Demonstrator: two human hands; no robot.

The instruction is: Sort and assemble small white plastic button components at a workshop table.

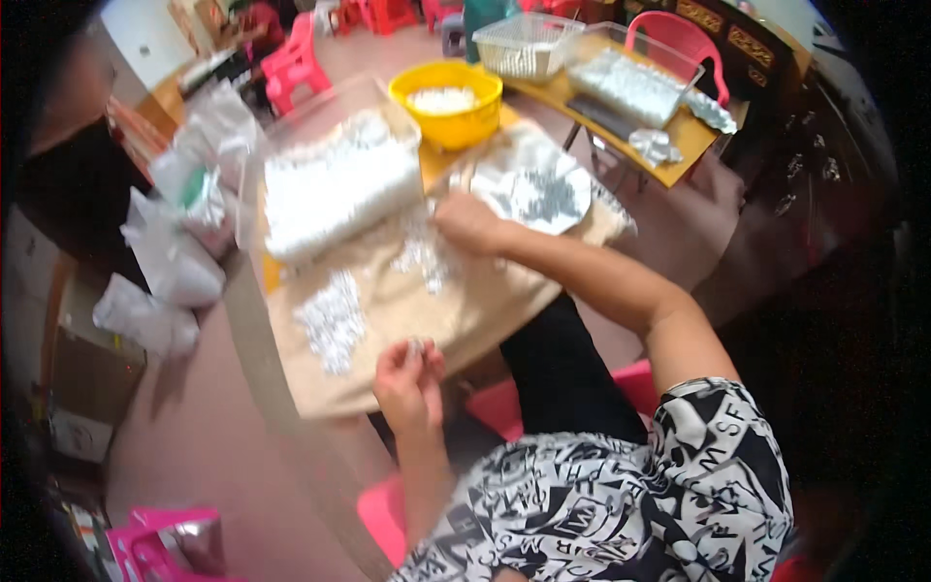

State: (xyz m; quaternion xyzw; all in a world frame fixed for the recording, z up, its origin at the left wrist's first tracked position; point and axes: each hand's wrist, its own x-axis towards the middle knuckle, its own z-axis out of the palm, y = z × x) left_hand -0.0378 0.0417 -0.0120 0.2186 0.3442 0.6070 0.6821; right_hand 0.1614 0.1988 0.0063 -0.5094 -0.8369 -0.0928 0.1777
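My left hand (pixel 409 390) is raised at the near edge of the cloth-covered table (pixel 388 369), its fingertips pinched on a small whitish piece (pixel 415 351). Stretched across the table, my right hand (pixel 467 225) is closed, with its fingertips turned down and hidden. Beside it lies a loose pile of small white pieces (pixel 424 260). Another pile of white pieces (pixel 333 320) is spread farther left on the cloth. Just past my right wrist sits a round pale tray (pixel 574 218) with many small grey pieces on it. Blur hides the exact kind of these pieces.
A clear bin (pixel 254 199) full of white pieces and a yellow basin (pixel 458 124) stand at the table's far side. Behind is a second table (pixel 693 145) with a white basket (pixel 524 44). White sacks (pixel 170 247) are on the floor at left; pink chairs (pixel 293 66) stand around.
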